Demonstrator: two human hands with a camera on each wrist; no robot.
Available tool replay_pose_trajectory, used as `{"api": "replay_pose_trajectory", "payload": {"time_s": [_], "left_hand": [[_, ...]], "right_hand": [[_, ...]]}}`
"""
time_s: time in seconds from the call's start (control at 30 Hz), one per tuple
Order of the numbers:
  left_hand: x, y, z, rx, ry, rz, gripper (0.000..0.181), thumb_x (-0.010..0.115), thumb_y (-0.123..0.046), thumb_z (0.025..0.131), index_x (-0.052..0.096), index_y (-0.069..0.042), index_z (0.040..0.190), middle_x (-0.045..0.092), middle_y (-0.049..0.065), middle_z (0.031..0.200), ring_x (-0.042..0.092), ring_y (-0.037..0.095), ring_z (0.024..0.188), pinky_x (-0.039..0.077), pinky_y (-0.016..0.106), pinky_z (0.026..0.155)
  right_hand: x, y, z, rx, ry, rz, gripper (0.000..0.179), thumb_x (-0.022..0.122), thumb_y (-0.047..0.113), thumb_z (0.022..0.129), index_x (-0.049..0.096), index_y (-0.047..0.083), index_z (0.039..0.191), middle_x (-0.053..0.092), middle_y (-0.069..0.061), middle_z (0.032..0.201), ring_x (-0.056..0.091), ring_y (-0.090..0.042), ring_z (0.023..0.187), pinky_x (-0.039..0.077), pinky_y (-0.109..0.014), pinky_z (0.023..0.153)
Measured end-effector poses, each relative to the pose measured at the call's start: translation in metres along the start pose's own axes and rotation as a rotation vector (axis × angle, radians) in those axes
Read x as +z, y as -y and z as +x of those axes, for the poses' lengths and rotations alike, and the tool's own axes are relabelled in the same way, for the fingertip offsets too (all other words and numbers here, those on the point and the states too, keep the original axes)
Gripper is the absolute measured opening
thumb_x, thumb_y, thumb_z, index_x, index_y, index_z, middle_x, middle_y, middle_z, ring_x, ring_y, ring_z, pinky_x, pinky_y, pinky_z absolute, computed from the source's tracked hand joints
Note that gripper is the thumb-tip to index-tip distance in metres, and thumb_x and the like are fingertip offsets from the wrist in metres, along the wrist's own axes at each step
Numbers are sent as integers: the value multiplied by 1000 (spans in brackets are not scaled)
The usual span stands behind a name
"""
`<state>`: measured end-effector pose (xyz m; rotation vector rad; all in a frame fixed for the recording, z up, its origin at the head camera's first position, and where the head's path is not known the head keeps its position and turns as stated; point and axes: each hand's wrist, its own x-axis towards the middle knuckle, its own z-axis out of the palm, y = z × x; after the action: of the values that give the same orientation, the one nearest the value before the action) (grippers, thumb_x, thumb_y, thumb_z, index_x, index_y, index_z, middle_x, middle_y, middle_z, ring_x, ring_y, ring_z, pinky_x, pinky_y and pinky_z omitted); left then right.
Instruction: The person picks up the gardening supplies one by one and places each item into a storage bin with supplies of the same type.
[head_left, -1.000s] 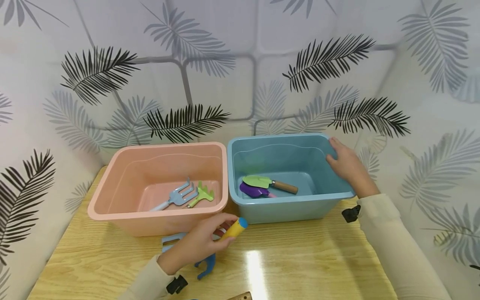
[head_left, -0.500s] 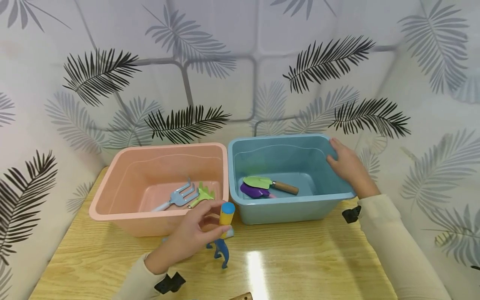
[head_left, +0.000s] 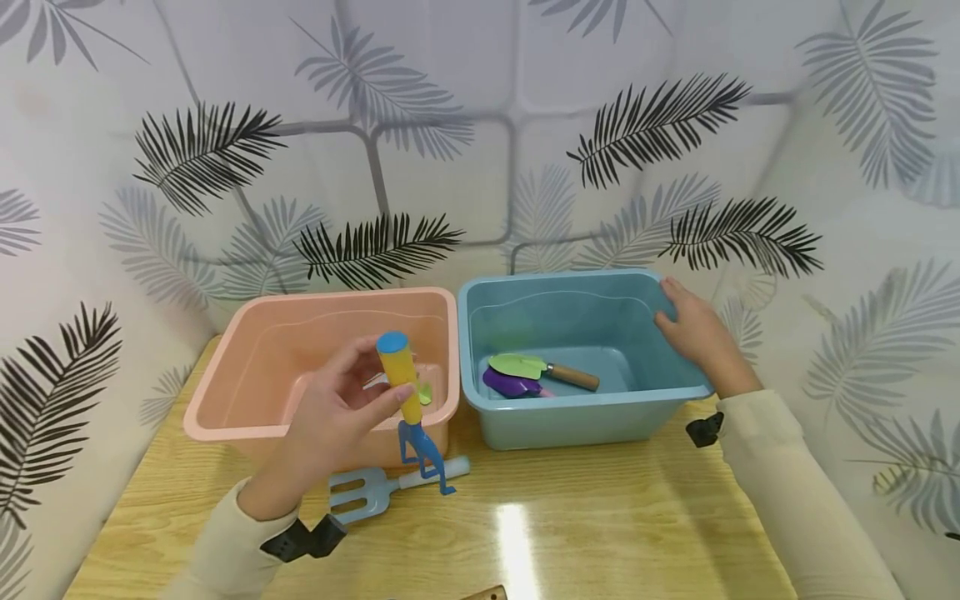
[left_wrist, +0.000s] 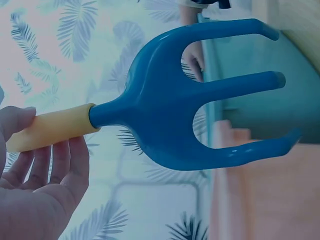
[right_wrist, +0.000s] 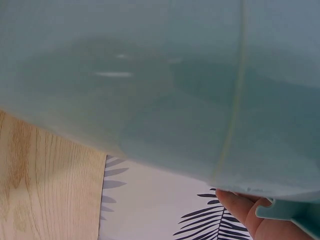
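My left hand (head_left: 322, 429) holds a hand cultivator by its yellow handle (head_left: 401, 375), just in front of and overlapping the salmon-pink bin (head_left: 225, 432). The cultivator's blue head (head_left: 426, 450) hangs downward, blue end cap on top. In the left wrist view, thumb and fingers (left_wrist: 60, 162) wrap the handle, and the blue three-pronged head (left_wrist: 160, 105) shows fully. At the far right, my right hand (head_left: 693, 329) grips the right rim of the blue bin (head_left: 570, 425). From the right wrist, its fingers (right_wrist: 240, 207) appear under the bin's edge.
A light-blue garden fork (head_left: 367, 493) lies on the wooden table (head_left: 600, 517) before the pink bin. A green trowel (head_left: 517, 365) and a purple trowel (head_left: 510, 383) lie inside the blue bin. A wooden handle (head_left: 487, 593) pokes in at the bottom edge. Patterned cloth (head_left: 480, 167) hangs behind.
My left hand has raised the cultivator from the table and moved it up and left, turning its head downward. The light-blue fork is now uncovered. My right hand stays on the rim.
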<state>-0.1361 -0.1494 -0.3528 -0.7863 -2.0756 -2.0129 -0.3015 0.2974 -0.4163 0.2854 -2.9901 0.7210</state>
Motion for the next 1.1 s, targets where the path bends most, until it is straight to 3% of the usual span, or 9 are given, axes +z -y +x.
{"api": "replay_pose_trajectory", "payload": {"time_s": [0.13,0.37,0.5,0.9,1.1], "left_hand": [[-7,-11,7,9,-46,-14,44,63,9,83,50,-1,124,55,13,110,56,24,100,51,29,83],[-18,-27,21,-148,-142,10,40,61,-5,89,48,-8,126,53,15,119,54,26,111,50,30,85],[-26,-25,30,-175,-147,8,40,61,-12,90,46,-10,127,52,13,119,54,23,109,51,30,84],[-59,-18,49,-217,-241,-229,46,61,-12,90,42,-5,130,46,13,118,54,24,105,51,32,84],[-68,-11,56,-235,-282,-222,49,64,-15,88,41,-3,130,48,11,116,55,22,105,52,32,83]], "right_hand": [[0,0,0,2,-1,2,61,46,13,95,17,-6,145,13,-22,151,16,-41,136,15,-53,108],[1,-1,0,1,-4,1,61,46,14,95,16,-6,145,13,-22,151,15,-40,136,15,-53,108],[1,-1,-1,4,-5,-1,61,46,14,95,16,-5,145,13,-21,151,15,-40,136,16,-53,108],[3,0,1,10,-5,-11,61,46,14,95,17,-6,145,14,-21,151,16,-40,136,16,-53,108],[2,-1,0,12,-10,-6,61,47,14,95,17,-5,145,14,-21,151,16,-40,136,16,-53,108]]}}
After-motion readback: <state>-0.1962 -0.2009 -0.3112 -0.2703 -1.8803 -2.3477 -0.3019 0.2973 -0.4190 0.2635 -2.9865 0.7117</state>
